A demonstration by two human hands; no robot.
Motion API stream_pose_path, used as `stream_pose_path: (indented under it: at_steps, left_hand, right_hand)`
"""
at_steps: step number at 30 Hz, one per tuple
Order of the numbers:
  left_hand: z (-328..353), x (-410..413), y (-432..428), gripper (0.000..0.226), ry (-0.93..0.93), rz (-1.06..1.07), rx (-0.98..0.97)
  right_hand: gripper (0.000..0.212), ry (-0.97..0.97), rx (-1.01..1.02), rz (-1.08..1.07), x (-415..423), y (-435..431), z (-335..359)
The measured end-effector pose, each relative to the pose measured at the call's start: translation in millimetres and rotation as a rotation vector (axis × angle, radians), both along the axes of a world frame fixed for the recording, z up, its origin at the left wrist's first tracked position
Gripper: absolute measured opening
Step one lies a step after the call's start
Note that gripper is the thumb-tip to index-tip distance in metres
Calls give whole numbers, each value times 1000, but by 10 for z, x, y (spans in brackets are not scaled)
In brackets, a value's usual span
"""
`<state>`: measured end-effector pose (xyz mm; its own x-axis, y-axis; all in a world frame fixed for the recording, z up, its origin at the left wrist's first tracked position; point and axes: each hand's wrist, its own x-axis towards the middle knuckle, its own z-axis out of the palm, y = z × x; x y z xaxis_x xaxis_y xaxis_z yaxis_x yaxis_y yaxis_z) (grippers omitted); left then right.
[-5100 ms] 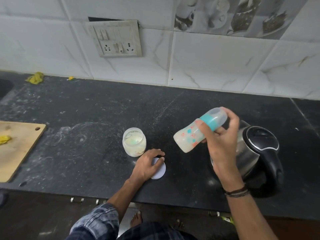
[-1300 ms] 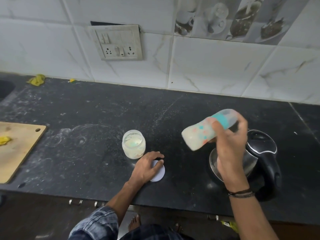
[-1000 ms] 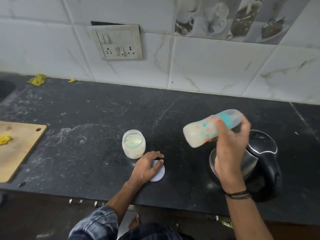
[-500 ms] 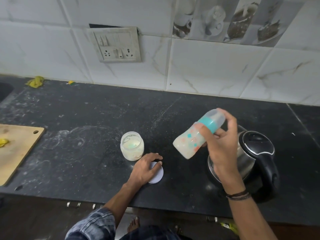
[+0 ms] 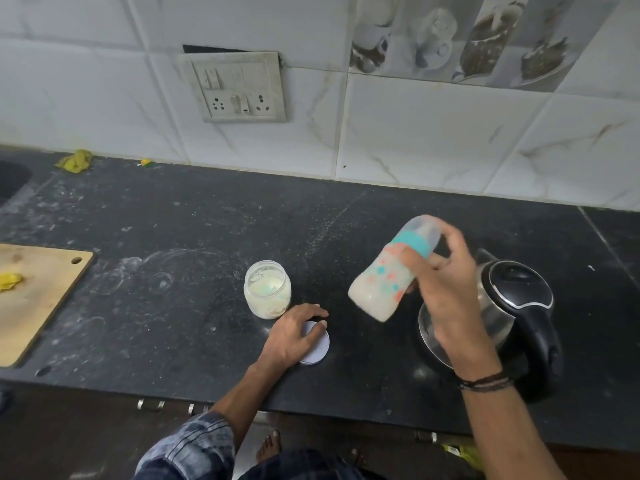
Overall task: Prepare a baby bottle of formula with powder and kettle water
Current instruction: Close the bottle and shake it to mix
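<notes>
Grips the tilted bottle (image 5: pixel 381 282) in the right hand (image 5: pixel 446 296), right of centre. Rests the relaxed left hand (image 5: pixel 292 336) on the lid (image 5: pixel 318 349) beside the jar (image 5: pixel 267 289).

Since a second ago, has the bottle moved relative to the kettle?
Yes. The bottle, gripped by the right hand, has tipped steeper: its base swung down and left, away from the kettle lid and toward the jar.

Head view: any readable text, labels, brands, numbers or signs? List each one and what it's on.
No text can be read.
baby bottle: printed coloured dots only, no words.
kettle: no legible brand or mark.
jar: no label visible.
switch plate: no lettering legible.
</notes>
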<state>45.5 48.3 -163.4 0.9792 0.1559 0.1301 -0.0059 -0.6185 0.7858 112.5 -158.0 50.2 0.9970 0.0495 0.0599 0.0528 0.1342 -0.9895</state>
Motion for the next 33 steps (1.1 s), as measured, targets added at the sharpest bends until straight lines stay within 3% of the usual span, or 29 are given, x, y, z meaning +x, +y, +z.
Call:
stream_pose_path:
  at_steps: [2,5,10,14,18,22,24,27,31,33]
  left_hand:
    - [-5,3,4,30,2,-5,4]
    - [9,8,-16,30,1,7,-3]
    - [-36,9,4,29,1,3,12]
    - [-38,24,-13,31,5,3,11]
    - [-53,17,6,32,9,2,9]
    - [-35,17,-13,31,12,11,-6]
    - [-41,16,-6,31,14,15,-4]
    - [-57,11,10,31,13,5,10]
    - [-26,14,-17,32,2,9,-3]
    - [-28,13,-5,33,0,5,2]
  right_hand:
    - [56,-7,-2,3,-28,-2,-31]
    - [56,15,157,-220,10,-4,-3]
    - [59,1,-33,64,-53,10,-53]
    - [58,13,178,-185,22,-32,2]
    - [59,-21,15,10,-37,-13,-48]
    - [57,-14,221,-258,41,-79,34]
    - [59,-11,157,-192,34,-86,76]
    - [60,-30,-79,94,-57,-84,82]
    - [53,31,145,-135,8,-73,27]
    - [53,56,87,-82,3,-25,-15]
